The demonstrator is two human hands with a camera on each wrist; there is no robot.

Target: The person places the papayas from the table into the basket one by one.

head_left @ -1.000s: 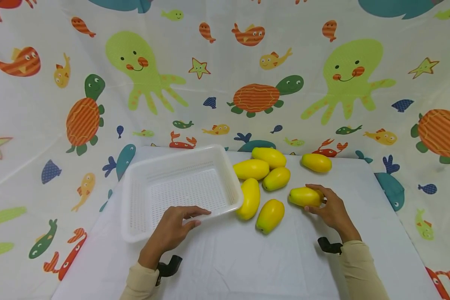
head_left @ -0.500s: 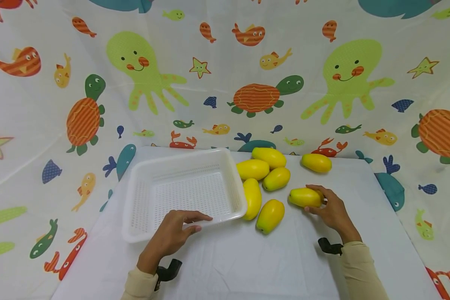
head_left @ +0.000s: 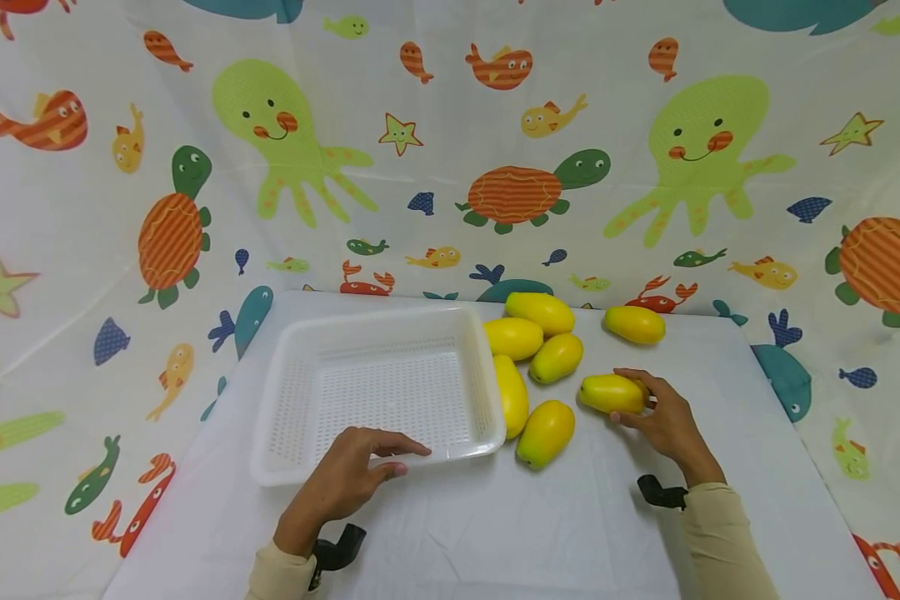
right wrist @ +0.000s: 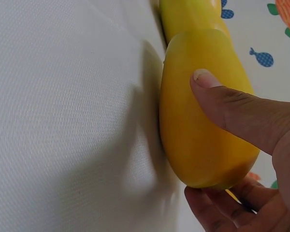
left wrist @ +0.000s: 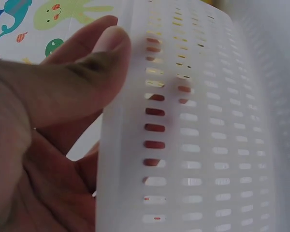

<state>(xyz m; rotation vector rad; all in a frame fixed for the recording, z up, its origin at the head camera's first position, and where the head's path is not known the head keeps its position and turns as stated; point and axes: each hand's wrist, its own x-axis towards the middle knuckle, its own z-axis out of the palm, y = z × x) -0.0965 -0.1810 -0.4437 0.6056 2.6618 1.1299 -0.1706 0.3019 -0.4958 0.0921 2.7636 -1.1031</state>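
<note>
My left hand (head_left: 347, 479) pinches the near rim of a white perforated plastic basket (head_left: 390, 396). In the left wrist view the thumb (left wrist: 108, 63) lies on the outside of the basket wall (left wrist: 198, 145), and fingers show through its slots from the inner side. Nothing lies in the basket. To the right, my right hand (head_left: 663, 421) holds a yellow papaya (head_left: 606, 393) with a greenish tip, which rests on the table. In the right wrist view the thumb (right wrist: 232, 104) presses one side of that papaya (right wrist: 203, 135), with fingers curled at its end.
Several more papayas stand close to the basket's right side, among them one at the front (head_left: 545, 434) and one at the back (head_left: 540, 313). Another papaya (head_left: 634, 325) lies apart, near the back edge. A white cloth covers the table (head_left: 525, 533); a sea-animal curtain (head_left: 420, 167) hangs behind.
The basket has slid right and slightly nearer, turning a little, with my left hand on its rim. Papayas beside it have shifted slightly right. My right hand stays on the same papaya.
</note>
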